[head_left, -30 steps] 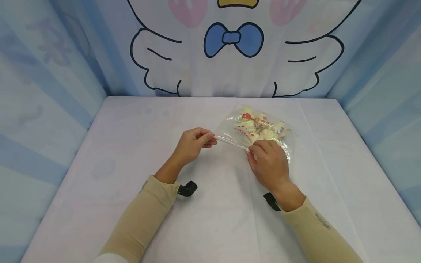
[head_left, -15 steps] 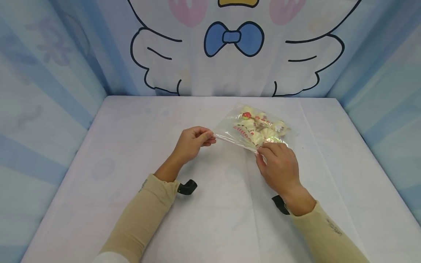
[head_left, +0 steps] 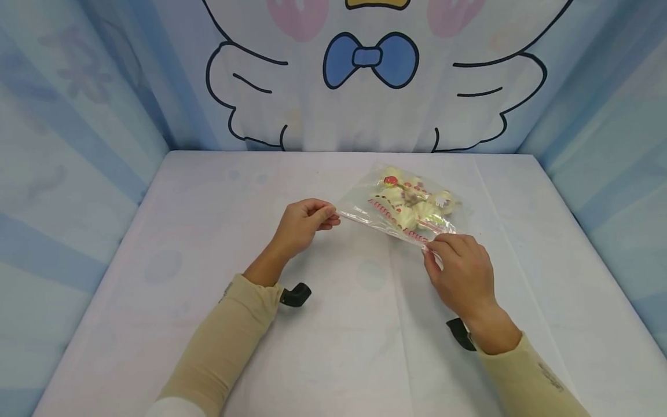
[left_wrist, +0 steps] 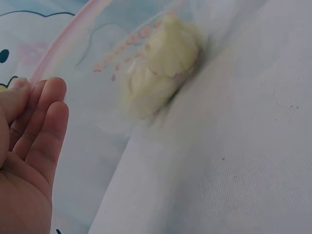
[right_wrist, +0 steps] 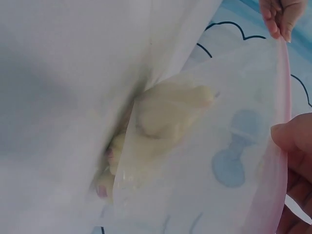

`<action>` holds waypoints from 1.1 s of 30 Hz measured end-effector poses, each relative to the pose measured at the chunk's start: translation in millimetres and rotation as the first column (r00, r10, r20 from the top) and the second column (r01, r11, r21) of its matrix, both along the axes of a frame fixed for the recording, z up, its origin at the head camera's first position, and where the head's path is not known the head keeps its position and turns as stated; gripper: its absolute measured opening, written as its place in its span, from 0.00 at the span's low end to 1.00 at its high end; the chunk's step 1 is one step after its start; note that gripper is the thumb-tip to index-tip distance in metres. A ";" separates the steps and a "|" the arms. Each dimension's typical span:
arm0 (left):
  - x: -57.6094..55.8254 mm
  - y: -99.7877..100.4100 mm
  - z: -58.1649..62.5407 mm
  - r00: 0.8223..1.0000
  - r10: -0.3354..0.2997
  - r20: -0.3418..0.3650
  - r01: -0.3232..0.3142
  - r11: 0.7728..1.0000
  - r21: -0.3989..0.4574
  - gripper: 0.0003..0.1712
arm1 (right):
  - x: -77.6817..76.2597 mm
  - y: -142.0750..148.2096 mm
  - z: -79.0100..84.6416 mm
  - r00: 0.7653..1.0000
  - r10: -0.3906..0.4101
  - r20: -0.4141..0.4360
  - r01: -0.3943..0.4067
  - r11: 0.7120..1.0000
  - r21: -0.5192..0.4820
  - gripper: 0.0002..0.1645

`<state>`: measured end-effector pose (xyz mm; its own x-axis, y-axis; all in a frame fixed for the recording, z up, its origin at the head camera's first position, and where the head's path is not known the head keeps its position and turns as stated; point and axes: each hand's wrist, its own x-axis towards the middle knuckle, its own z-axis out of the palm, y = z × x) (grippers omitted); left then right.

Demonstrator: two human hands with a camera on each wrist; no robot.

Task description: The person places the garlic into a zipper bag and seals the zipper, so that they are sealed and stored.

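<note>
A clear zip bag (head_left: 359, 200) with a pink seal edge and red print lies toward the back right of the table, its near edge lifted. Several pale yellow, rounded lumps (head_left: 409, 202) are inside; their kind is unclear, and they blur in the left wrist view. My left hand (head_left: 304, 226) pinches the left end of the seal edge between thumb and fingers. Farther right along that edge, my right hand (head_left: 464, 272) pinches it too, thumb on the near side. In the right wrist view the pink seal (right_wrist: 283, 83) runs taut between both hands.
The table (head_left: 260, 359) has a white cloth. Blue and white curtains (head_left: 62, 191) stand at its sides, with a cartoon-printed curtain (head_left: 365, 116) behind. A black wrist mount (head_left: 296, 295) sticks out from the left sleeve, and another (head_left: 461, 334) from the right.
My right hand has slid rightward and toward me along the bag's seal edge, widening the gap between the hands. My left hand has stayed nearly still at its corner.
</note>
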<state>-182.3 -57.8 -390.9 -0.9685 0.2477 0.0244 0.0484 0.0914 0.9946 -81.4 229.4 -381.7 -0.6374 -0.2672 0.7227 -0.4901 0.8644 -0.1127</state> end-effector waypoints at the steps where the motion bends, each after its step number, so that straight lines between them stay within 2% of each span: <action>1: -0.1 0.0 -0.2 1.000 -0.001 0.000 0.001 1.000 0.003 0.11 | 1.3 1.7 -0.5 1.000 -0.002 0.001 0.002 1.000 -0.003 0.11; 6: -0.6 0.0 -1.2 1.000 -0.011 -0.001 0.011 1.000 0.009 0.11 | 6.9 9.1 -2.2 1.000 -0.015 0.024 0.015 1.000 0.002 0.10; 14: -0.6 -2.3 -2.7 1.000 0.021 0.018 -0.021 1.000 0.001 0.11 | 17.1 22.3 -2.3 0.994 -0.081 0.079 0.078 0.996 0.034 0.10; 25: -3.8 -5.4 -7.3 0.999 0.029 0.025 -0.029 1.000 -0.006 0.11 | 30.0 49.0 -6.4 0.985 -0.152 0.087 0.147 0.987 0.059 0.08; 33: -2.6 -6.9 -6.7 1.000 0.007 0.017 -0.007 1.000 -0.017 0.11 | 34.5 56.5 -8.3 0.989 -0.124 0.077 0.121 0.992 0.044 0.11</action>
<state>-184.9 -64.6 -397.6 -0.9705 0.2409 0.0035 0.0306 0.1087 0.9936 -46.9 285.8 -390.0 -0.7222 -0.2104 0.6589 -0.3709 0.9219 -0.1121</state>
